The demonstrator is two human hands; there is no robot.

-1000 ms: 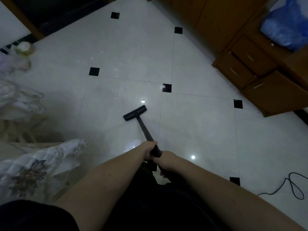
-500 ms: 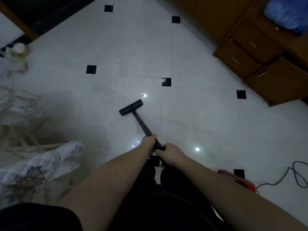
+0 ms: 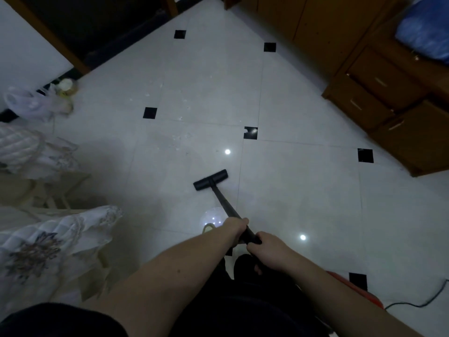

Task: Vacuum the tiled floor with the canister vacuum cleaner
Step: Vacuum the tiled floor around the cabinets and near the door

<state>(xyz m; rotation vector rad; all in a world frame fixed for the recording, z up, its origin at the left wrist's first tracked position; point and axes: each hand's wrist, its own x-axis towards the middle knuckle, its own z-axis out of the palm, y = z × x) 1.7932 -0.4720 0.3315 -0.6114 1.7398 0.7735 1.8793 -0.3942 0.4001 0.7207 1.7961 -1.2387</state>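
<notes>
The black vacuum wand (image 3: 222, 199) runs from my hands down to its flat black floor head (image 3: 211, 180), which lies on the white tiled floor (image 3: 303, 190) in the middle of the view. My left hand (image 3: 235, 228) grips the wand higher up the tube. Just behind it, my right hand (image 3: 266, 249) grips the handle end. A strip of the red canister (image 3: 357, 291) shows past my right forearm, mostly hidden. Pale crumbs (image 3: 178, 138) are scattered on the tile beyond the floor head.
A wooden drawer cabinet (image 3: 379, 100) with a blue bag (image 3: 425, 32) on top stands at the right. Quilted bedding (image 3: 43, 244) hangs at the left, with a plastic bag (image 3: 29, 103) and small bottle (image 3: 65, 86) behind it. A power cord (image 3: 427, 302) trails at bottom right.
The floor head has slid back toward me and a little to the right. Both hands keep their grip on the wand, and the view has tilted up to show the dark doorway.
</notes>
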